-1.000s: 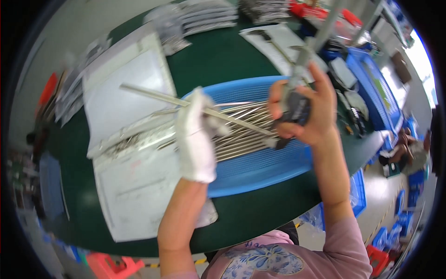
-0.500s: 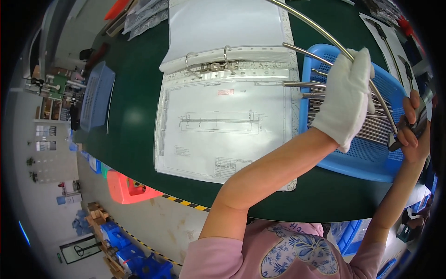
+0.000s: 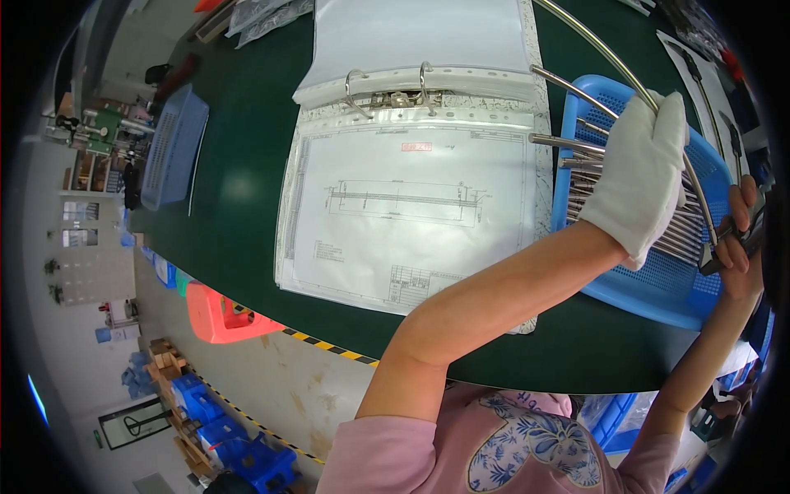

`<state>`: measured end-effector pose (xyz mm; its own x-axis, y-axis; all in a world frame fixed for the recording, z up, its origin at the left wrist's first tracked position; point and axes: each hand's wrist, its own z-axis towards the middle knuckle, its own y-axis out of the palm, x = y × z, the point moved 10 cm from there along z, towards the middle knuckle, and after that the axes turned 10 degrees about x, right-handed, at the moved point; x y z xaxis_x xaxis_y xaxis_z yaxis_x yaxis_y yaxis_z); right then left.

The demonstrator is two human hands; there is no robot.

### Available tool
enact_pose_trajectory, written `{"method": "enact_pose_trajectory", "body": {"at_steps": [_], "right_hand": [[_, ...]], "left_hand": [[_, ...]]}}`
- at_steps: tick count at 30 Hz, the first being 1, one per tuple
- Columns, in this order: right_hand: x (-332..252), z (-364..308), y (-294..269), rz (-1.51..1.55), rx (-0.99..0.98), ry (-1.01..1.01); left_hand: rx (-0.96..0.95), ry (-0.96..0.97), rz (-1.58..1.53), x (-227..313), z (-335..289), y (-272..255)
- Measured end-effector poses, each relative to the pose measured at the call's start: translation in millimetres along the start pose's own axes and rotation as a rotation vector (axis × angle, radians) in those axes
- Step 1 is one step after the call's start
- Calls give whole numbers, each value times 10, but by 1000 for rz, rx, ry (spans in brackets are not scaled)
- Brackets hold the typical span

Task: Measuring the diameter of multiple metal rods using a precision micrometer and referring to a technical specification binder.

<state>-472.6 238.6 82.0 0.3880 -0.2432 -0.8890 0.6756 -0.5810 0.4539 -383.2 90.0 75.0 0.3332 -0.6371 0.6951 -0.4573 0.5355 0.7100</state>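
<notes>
My left hand [image 3: 640,174], in a white glove, is closed around a long metal rod [image 3: 594,39]. The rod runs from the top edge of the view down to my right hand and looks bowed in this wide view. My bare right hand [image 3: 738,235], at the far right, grips a dark caliper [image 3: 709,261] whose jaws are at the rod's lower end. Whether the jaws touch the rod I cannot tell. Below both hands is a blue plastic basket [image 3: 634,298] holding several metal rods [image 3: 676,239], some with ends sticking out past its left rim.
An open ring binder with a technical drawing [image 3: 395,214] lies left of the basket on the green table [image 3: 234,177]. Another blue basket [image 3: 174,148] stands at the table's far left. A sheet with dark-handled tools [image 3: 699,90] lies behind. A red stool [image 3: 222,314] stands beside the table.
The view has shifted, so the binder, basket and hands all appear farther right. My left hand keeps its grip on the rod, and the caliper stays at the rod's lower end.
</notes>
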Motion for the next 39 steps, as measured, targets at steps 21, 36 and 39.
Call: {"method": "enact_pose_trajectory", "body": {"at_steps": [21, 36, 39], "right_hand": [[43, -67, 447, 139, 40, 38], [186, 44, 431, 289, 150, 154], [194, 17, 456, 246, 168, 136]], "left_hand": [[51, -45, 96, 80, -157, -116], [108, 40, 276, 80, -29, -114], [112, 27, 280, 104, -75, -127]]}}
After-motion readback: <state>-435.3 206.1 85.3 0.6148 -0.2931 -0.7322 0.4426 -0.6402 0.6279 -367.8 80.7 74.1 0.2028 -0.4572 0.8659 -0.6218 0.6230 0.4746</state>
